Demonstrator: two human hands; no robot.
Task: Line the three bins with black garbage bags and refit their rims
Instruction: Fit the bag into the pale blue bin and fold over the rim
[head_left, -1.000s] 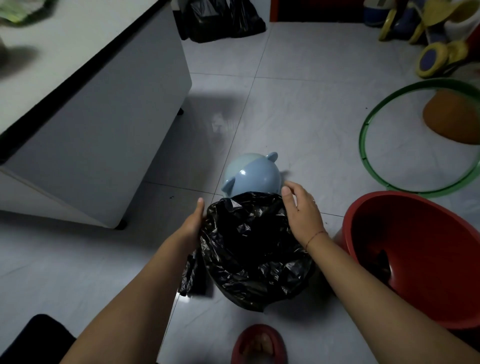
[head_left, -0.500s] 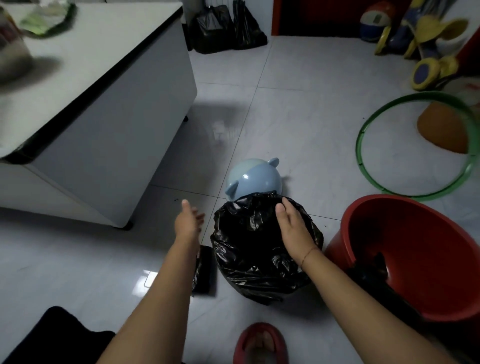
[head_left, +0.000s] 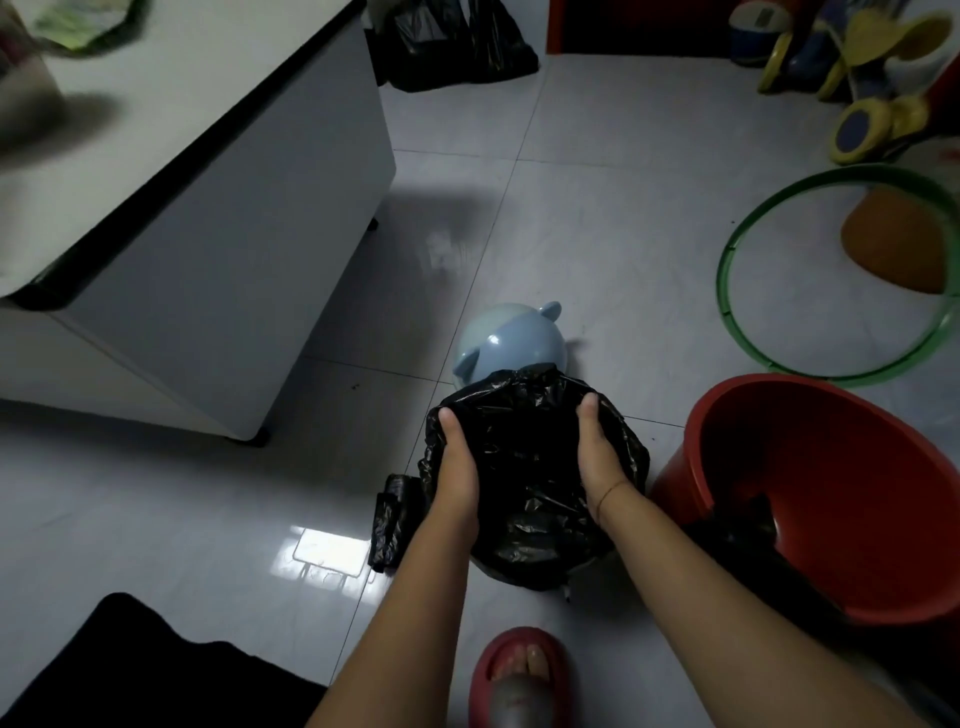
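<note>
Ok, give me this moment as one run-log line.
left hand: inside black bag mouth, fingers hidden | right hand: same | blue rim: on floor behind bag, not fitted | red bin: black plastic inside

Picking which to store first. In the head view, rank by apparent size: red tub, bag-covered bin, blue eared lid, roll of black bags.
1. red tub, even though cut off at the frame edge
2. bag-covered bin
3. blue eared lid, partly hidden behind the bin
4. roll of black bags
</note>
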